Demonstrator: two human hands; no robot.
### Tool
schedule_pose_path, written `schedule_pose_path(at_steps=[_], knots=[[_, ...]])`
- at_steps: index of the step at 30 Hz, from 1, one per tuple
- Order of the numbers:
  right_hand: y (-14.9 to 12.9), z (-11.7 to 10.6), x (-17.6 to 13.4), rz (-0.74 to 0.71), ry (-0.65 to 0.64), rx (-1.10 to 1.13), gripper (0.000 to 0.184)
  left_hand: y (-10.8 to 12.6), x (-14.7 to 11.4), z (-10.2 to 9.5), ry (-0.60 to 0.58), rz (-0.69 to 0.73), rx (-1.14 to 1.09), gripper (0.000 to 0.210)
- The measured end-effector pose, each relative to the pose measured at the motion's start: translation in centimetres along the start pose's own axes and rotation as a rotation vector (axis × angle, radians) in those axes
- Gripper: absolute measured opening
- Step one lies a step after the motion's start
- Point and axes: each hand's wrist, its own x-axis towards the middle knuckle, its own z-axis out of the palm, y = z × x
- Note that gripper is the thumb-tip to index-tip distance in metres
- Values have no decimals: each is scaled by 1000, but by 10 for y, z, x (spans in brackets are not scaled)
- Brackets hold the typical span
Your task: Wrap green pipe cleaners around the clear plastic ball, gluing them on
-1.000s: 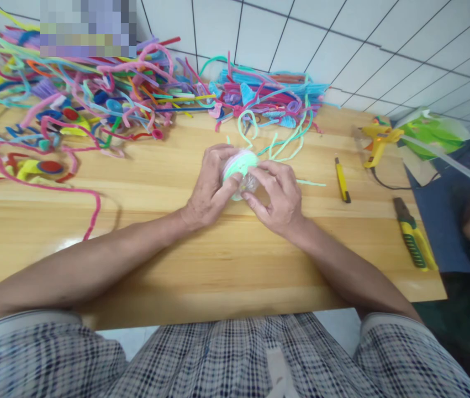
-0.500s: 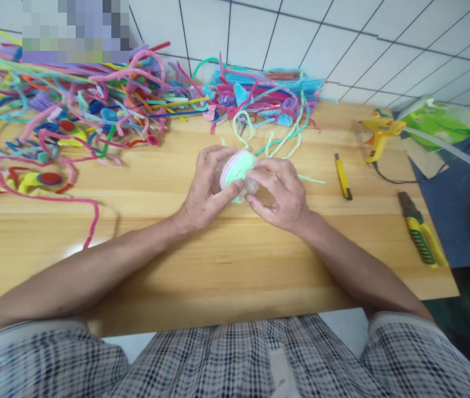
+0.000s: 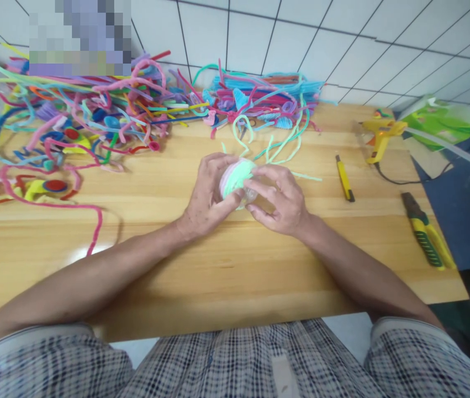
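Observation:
Between my hands, over the middle of the wooden table [image 3: 218, 265], is a rounded object wrapped in mint-green and lilac fuzzy stems [image 3: 237, 176], with a clear, shiny part showing at its lower right. My left hand [image 3: 212, 193] is closed around its left side, the thumb pressed on the front. My right hand [image 3: 280, 196] pinches its right edge with bent fingers. What lies between the right fingertips is partly hidden. Loose mint-green pipe cleaners [image 3: 286, 145] lie just beyond the hands.
Piled at the back left are many-coloured pipe cleaners [image 3: 106, 119], with a blue and purple bundle [image 3: 272, 91] beside them. On the right are a yellow utility knife [image 3: 344, 178], a yellow glue gun [image 3: 379, 135], pliers [image 3: 423, 232] and a green plastic package [image 3: 442, 121]. A tiled wall [image 3: 292, 33] rises behind.
The view has shifted slightly. Both hands keep their hold on the wrapped object; the right fingers have moved a little against its edge.

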Motion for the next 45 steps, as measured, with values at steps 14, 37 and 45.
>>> schedule_pose_path(at_steps=[14, 37, 45], knots=[[-2, -1, -1, 168, 49, 62, 47, 2, -1, 1, 42, -87, -67, 43], [-3, 0, 10, 200, 171, 120, 16, 3, 1, 6, 61, 45, -58, 36], [-6, 1, 3, 227, 95, 120, 29, -2, -3, 9, 114, -50, -104, 38]])
